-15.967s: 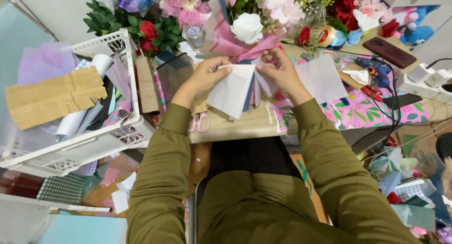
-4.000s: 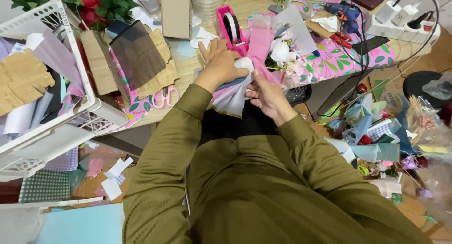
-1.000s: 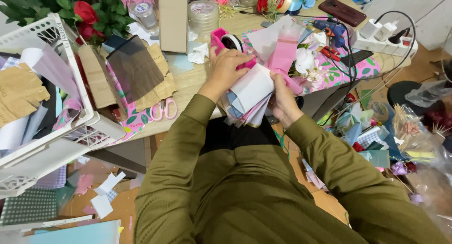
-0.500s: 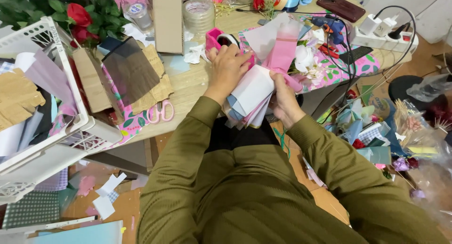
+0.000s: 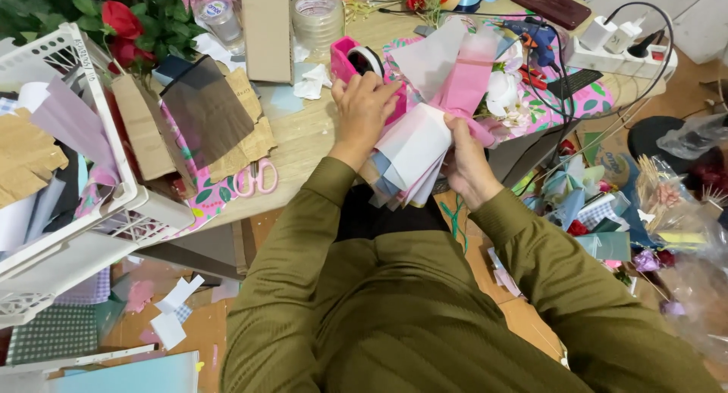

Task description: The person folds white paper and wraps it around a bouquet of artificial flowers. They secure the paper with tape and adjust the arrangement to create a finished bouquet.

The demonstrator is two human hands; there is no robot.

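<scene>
Wooden table (image 5: 303, 135): pink scissors (image 5: 256, 179), tape rolls (image 5: 317, 18), possibly phone (image 5: 550, 4).

A bouquet (image 5: 447, 112) wrapped in layered paper sheets (white, pink, pale blue) is held tilted above the table edge, white flower (image 5: 502, 95) at its right side, the lower wrapping seemingly gathered into folds

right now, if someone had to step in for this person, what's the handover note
Left hand: gripping the top of the paper-wrapped bouquet, beside the pink tape dispenser.
Right hand: holding the wrap's lower right side.
Bouquet is held in the air over the table edge; a white flower shows at its top, and white, blue and pink sheets are layered around it.
Pink scissors lie on the table to the left.
Done: sheets gathered round the flowers.
Left: no tape or tie visible on the wrap, so it likely still needs fastening.
</scene>
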